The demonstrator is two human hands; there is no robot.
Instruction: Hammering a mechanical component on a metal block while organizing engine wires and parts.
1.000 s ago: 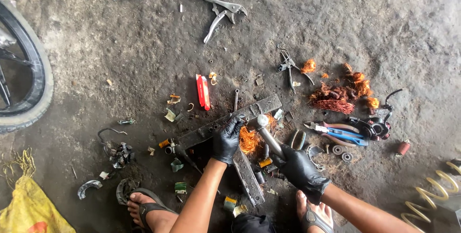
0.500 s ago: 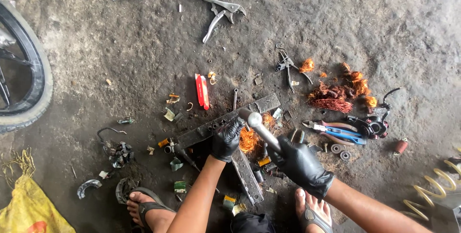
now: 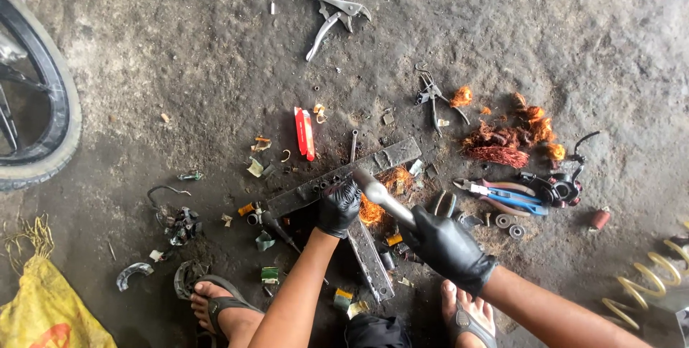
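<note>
Two hands in black gloves, low down in the middle of the dirty floor (image 3: 545,39). Left hand (image 3: 337,206) closed, pressing down on a flat grey metal bar (image 3: 341,177). Right hand (image 3: 446,246) closed tight around the handle of a hammer (image 3: 380,194), with the hammer's head right at the bar, just beside the left hand. A fluffy clump of orange wire (image 3: 372,212) under the hammer, between the two hands. A second metal strip (image 3: 372,258) lying across, running down toward the feet in sandals (image 3: 215,305). Blue-handled pliers (image 3: 502,196) just to the right of the right hand. A bigger pile of reddish wire (image 3: 502,148) farther right. A small red tool (image 3: 304,133) above the bar. Grey locking pliers (image 3: 331,12) near the top edge. A black tyre (image 3: 43,115) at the left edge. A yellow bag (image 3: 44,312) in the bottom left corner. A yellow spring (image 3: 646,294) in the bottom right corner.
</note>
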